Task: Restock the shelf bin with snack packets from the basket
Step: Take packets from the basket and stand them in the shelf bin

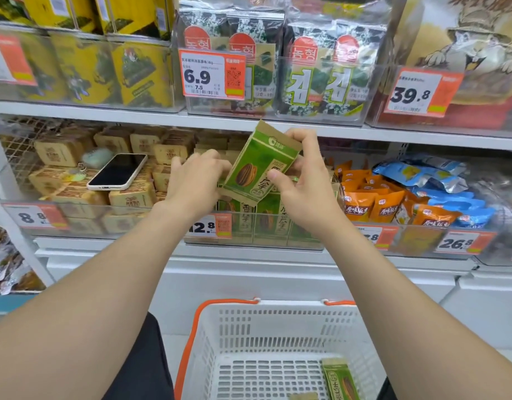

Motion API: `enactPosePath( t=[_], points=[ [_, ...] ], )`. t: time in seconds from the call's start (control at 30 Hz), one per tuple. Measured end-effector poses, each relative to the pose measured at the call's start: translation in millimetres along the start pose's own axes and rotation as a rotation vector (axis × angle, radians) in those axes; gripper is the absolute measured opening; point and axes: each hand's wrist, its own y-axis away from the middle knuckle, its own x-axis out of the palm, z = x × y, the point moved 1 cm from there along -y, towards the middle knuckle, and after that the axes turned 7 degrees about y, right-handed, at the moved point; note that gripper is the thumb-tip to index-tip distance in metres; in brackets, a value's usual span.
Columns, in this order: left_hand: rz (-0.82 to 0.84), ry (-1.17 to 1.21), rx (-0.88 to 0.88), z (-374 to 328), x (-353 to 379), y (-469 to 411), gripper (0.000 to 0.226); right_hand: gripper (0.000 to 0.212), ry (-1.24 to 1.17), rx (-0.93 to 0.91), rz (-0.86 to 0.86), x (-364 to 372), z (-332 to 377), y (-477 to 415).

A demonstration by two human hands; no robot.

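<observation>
Sunflower-seed packet point(257, 166): likely light, stiffish paper, crushable; best held by side edges. Right hand point(303, 180) pinches it; left hand point(194, 180), fingers loosely bent, touches its opposite edge.

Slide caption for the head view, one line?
Right hand holds a green snack packet above the shelf bin, left hand beside it; basket below.

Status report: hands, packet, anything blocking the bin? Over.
Right hand grips green packet, tilted, above shelf bin. Left hand open, at packet's left edge. Nothing blocking bin's mouth; phone lies on neighbouring packs. Spare packets lie in basket.
</observation>
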Motion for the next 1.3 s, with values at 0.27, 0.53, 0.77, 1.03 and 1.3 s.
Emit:
enactPosePath(
  t=[0.27,0.53,0.77,1.03,1.3],
  points=[
    [0.053,0.2,0.12,14.9,-3.9,-3.7,0.029,0.047,0.137,-0.035,0.108,-6.5,-4.3,-1.3],
    [-0.062,0.365,0.021,15.5,-7.8,-0.2,0.023,0.053,0.39,-0.252,0.108,24.9,3.1,8.8],
    [-0.084,0.376,-0.017,12.4,-9.5,1.5,0.031,0.048,0.691,-0.235,0.094,35.1,5.5,-2.9],
    [-0.083,0.403,-0.06,11.8,-9.0,-4.1,0.035,0.045,0.792,-0.171,0.176,35.6,9.3,-28.1],
    [0.038,0.444,-0.045,16.9,-4.7,-14.2,0.035,0.037,0.897,-0.206,0.314,37.2,13.6,-34.8]
  ],
)
